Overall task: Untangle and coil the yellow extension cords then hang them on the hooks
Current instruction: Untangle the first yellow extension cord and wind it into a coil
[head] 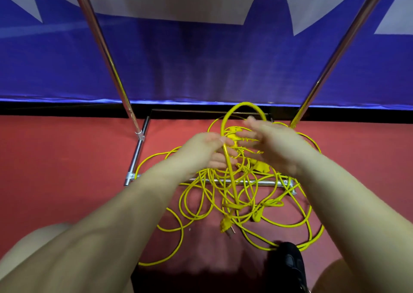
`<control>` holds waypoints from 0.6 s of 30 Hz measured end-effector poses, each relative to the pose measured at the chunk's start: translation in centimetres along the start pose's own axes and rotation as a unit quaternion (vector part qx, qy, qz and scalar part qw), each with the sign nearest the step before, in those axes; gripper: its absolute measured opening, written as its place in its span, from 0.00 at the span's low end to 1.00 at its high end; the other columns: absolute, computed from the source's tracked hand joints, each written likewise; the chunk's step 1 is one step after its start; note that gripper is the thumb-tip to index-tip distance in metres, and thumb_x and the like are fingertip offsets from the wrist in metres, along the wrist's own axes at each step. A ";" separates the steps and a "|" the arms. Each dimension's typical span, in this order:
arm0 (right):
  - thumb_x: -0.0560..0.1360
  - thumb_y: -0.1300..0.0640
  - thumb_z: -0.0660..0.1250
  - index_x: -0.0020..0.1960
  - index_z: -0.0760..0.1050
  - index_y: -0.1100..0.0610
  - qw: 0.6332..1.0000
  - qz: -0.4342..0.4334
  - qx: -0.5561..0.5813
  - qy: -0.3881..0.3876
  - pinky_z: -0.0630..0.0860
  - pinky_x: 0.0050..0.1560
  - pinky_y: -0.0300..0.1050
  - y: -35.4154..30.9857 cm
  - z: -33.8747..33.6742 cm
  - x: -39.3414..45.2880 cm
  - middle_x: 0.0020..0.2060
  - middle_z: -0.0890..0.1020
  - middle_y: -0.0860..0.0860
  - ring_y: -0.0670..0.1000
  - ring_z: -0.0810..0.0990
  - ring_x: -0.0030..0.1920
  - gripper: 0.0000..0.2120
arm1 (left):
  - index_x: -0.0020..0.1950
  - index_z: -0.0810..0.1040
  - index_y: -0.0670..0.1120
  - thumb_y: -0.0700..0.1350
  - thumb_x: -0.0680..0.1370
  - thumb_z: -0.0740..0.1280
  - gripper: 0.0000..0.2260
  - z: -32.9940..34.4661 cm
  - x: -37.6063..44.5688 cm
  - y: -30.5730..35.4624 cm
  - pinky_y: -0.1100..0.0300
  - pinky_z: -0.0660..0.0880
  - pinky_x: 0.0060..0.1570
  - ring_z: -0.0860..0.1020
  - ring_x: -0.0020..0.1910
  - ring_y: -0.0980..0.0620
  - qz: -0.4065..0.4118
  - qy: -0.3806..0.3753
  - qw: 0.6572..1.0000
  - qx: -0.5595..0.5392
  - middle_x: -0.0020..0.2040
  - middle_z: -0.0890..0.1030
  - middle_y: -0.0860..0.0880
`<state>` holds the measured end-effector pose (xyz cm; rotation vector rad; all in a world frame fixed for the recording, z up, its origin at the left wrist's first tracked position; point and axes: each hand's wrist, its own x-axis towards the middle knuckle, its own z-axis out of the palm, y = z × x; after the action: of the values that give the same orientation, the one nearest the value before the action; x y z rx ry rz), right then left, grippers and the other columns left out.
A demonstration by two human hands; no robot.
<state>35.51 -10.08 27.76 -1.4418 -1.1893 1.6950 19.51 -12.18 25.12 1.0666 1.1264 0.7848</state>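
Yellow, thin and rubbery, the tangled extension cords (234, 194) lie in overlapping loops on the red carpeted floor (67, 158), draped across the low chrome base bar (263, 182) of a tubular metal rack. At the left, one slanted chrome rack pole (105, 51) rises from that base, in front of a blue and white fabric banner (201, 58).

The left hand (210, 149) has its grip clamped on one thicker yellow strand (230, 176), thumb over it, with the strand running down to a yellow moulded pronged plug (226, 225) that dangles just above the floor. Above the thumb the same strand arches into a raised loop (243, 107). The right hand (268, 145) reaches into the heap beside that loop; motion blur hides its fingers, so whether its grip is apart or closed on a cord cannot be told. Farther right stands the second chrome pole (342, 47), and a black shoe (290, 261) rests at the pile's near edge.

The step in hand looks like untangling: one cord end is being separated from the mass. The next move probably calls for feeding the plug end free through the crossing loops before any coiling. No hooks are visible.
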 end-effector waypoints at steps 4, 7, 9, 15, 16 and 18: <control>0.78 0.46 0.58 0.48 0.78 0.56 0.953 -0.032 -0.272 -0.126 0.74 0.55 0.46 2.0 1.4 -1.3 0.45 0.84 0.52 0.47 0.79 0.46 0.16 | 0.47 0.74 0.43 0.41 0.82 0.52 0.12 -1.3 0.1 1.8 0.64 0.79 0.34 0.83 0.32 0.55 0.019 0.078 0.974 -0.210 0.33 0.84 0.50; 0.79 0.53 0.60 0.46 0.77 0.57 0.950 -0.054 -0.250 -0.181 0.75 0.51 0.46 2.1 1.5 -1.7 0.44 0.83 0.56 0.46 0.79 0.43 0.10 | 0.47 0.73 0.43 0.42 0.83 0.51 0.12 -2.4 0.1 2.7 0.65 0.79 0.34 0.83 0.41 0.54 0.028 0.131 0.945 -0.298 0.40 0.82 0.48; 0.77 0.57 0.64 0.48 0.77 0.58 0.959 -0.088 -0.222 -0.151 0.76 0.53 0.48 1.8 1.1 -1.6 0.47 0.83 0.60 0.49 0.80 0.45 0.05 | 0.48 0.73 0.43 0.43 0.83 0.52 0.12 -2.8 0.2 2.8 0.64 0.79 0.36 0.81 0.47 0.48 0.035 0.151 0.934 -0.322 0.44 0.81 0.47; 0.75 0.56 0.66 0.45 0.77 0.56 0.985 -0.148 -0.092 0.011 0.79 0.35 0.43 0.2 0.8 -2.0 0.34 0.82 0.50 0.47 0.83 0.36 0.03 | 0.60 0.71 0.45 0.50 0.81 0.56 0.13 -0.7 -0.2 1.3 0.57 0.76 0.49 0.80 0.46 0.50 -0.034 0.056 0.982 -0.178 0.51 0.80 0.47; 0.75 0.55 0.67 0.45 0.78 0.57 0.983 -0.155 -0.088 0.046 0.80 0.36 0.46 0.1 0.8 -1.9 0.34 0.82 0.50 0.49 0.83 0.37 0.05 | 0.59 0.72 0.47 0.51 0.80 0.57 0.12 -0.1 -0.4 0.8 0.57 0.75 0.51 0.80 0.47 0.50 -0.057 0.024 0.991 -0.118 0.50 0.80 0.48; 0.74 0.53 0.68 0.46 0.78 0.59 0.977 -0.161 -0.098 0.100 0.81 0.39 0.52 0.2 0.7 -1.8 0.34 0.82 0.51 0.52 0.84 0.39 0.09 | 0.53 0.74 0.48 0.50 0.80 0.58 0.09 1.1 -0.9 0.0 0.59 0.75 0.52 0.79 0.47 0.51 -0.073 -0.035 0.996 -0.026 0.48 0.80 0.49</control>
<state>35.27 -11.90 28.33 -1.4037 -1.4181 1.2140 20.29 -13.32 25.44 0.9491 1.1048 0.6529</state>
